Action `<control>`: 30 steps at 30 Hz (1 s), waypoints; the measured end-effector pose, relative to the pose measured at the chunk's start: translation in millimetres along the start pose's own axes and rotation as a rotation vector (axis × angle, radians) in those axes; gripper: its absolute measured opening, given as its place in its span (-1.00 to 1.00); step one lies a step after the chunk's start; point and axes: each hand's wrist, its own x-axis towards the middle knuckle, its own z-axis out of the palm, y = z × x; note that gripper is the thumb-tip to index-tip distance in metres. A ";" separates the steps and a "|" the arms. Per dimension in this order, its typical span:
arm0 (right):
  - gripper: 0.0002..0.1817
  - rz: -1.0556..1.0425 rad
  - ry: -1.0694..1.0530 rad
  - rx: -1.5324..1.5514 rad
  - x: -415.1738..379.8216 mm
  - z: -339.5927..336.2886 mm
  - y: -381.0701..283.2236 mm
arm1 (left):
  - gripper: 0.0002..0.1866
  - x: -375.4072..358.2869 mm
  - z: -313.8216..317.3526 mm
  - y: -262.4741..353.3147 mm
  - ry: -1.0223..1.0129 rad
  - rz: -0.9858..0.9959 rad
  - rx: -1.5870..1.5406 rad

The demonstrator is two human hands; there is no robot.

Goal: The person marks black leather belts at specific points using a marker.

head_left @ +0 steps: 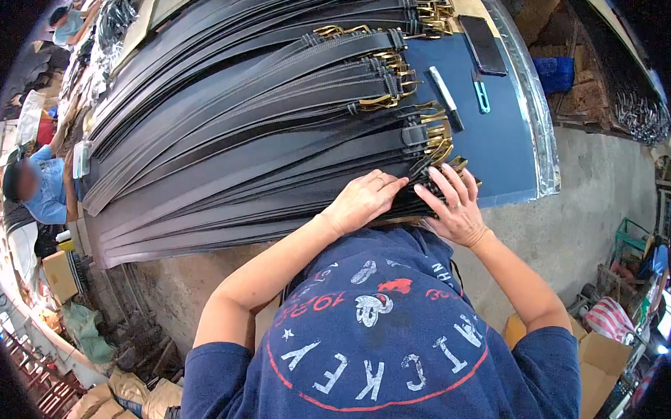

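Black belts (279,136) with gold buckles (437,139) lie in long bunches across the table, their buckle ends toward the right. My left hand (367,202) is on the nearest bunch just left of the buckles, thumb and fingers pressed together on a black belt. Beside it, my right hand (457,207) rests over the buckle ends at the near edge, its fingers spread and touching the buckles. Parts of the belts beneath both hands are hidden.
On the table's blue surface (503,153) lie a black phone (483,45), a silver-and-black marker-like tool (447,98) and a teal-handled tool (481,94). A person in light blue (48,189) is at the far left. Cardboard boxes (602,363) stand at lower right.
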 end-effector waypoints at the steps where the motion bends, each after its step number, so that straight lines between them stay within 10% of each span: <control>1: -0.04 0.014 -0.113 0.007 10.1 -8.3 0.1 | -0.53 -0.4 0.8 0.8 0.002 -0.003 0.019; 13: 0.08 0.007 -0.310 0.115 30.8 -8.0 11.8 | -0.77 32.0 -34.4 -32.9 0.289 -0.131 -0.013; 26: 0.01 0.024 -0.265 0.146 32.9 -15.9 9.7 | -0.51 53.2 -13.7 -65.2 0.008 -0.221 0.348; 30: 0.03 0.040 -0.237 0.186 33.8 -12.4 10.0 | -0.52 56.2 1.1 -65.2 0.206 -0.195 0.319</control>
